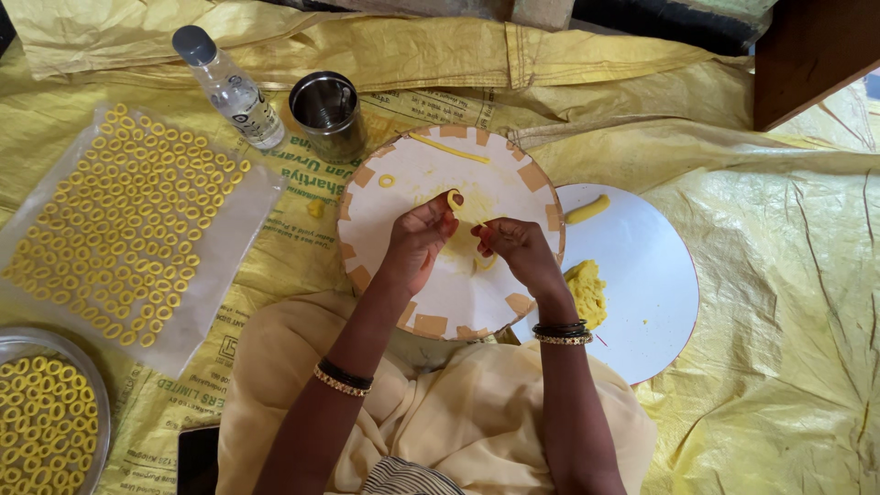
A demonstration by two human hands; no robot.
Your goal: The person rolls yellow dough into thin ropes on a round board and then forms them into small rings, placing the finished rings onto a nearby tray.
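Note:
My left hand (417, 243) pinches a short curl of yellow dough (454, 199) above a round white board (431, 174) with brown tape patches on its rim. My right hand (516, 249) hovers just right of it, fingertips curled over a small dough strand (483, 263) on the board. A single finished dough ring (386, 181) lies at the board's upper left, and a long thin dough rope (449, 148) lies along its far edge.
A white plate (651, 302) on the right holds a dough lump (586, 291) and a short roll (587, 209). Left, a clear plastic sheet (234, 234) carries several dough rings; a glass dish (92, 385) holds more. A steel cup (326, 114) and clear bottle (229, 88) stand behind.

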